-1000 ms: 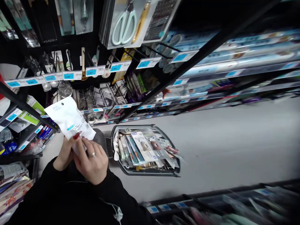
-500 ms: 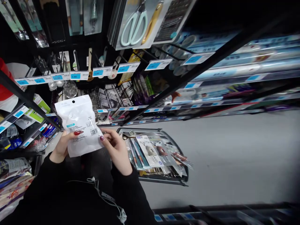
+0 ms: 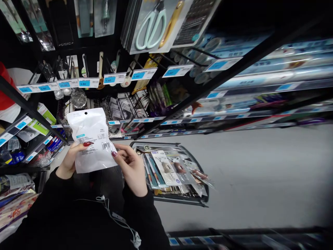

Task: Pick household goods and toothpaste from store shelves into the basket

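A white plastic packet (image 3: 91, 139) with a hang hole, a barcode and small print is held upright in front of me. My left hand (image 3: 69, 160) grips its left lower edge, thumb across the front. My right hand (image 3: 131, 168) pinches the packet's right lower edge with thumb and fingertips. Both sleeves are black. A white earphone cable (image 3: 117, 218) lies across my forearm.
A black shopping basket (image 3: 203, 198) full of packaged goods stands on the grey floor just right of my hands. Black shelves with blue price tags (image 3: 113, 79) and hanging utensils fill the left and top. Scissors packs (image 3: 149, 24) hang above. Another shelf edge runs along the bottom right.
My right hand has slid from over the packet's lower middle to its right edge. The packet turned more upright and shifted right; the view moved slightly too.
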A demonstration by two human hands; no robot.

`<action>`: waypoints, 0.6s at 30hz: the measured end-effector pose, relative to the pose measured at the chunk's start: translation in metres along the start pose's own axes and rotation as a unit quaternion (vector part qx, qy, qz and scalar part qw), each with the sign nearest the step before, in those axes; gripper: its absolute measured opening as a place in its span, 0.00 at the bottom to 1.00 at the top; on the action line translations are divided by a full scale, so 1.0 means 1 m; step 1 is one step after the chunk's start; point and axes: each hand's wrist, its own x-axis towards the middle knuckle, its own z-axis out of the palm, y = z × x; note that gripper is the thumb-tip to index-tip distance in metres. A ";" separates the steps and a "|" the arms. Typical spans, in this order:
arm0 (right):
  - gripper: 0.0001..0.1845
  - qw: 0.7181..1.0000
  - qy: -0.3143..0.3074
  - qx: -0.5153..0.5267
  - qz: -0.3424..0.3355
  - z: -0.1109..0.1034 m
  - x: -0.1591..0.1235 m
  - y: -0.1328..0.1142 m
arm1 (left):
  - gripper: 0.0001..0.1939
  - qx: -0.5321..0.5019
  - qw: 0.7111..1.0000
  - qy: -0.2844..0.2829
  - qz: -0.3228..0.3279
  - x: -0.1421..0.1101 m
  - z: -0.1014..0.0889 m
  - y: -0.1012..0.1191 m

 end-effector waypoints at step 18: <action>0.12 1.000 0.010 -0.001 -0.022 -0.005 -0.007 0.011 | 0.33 0.024 0.992 -0.120 0.027 0.003 -0.016 -0.010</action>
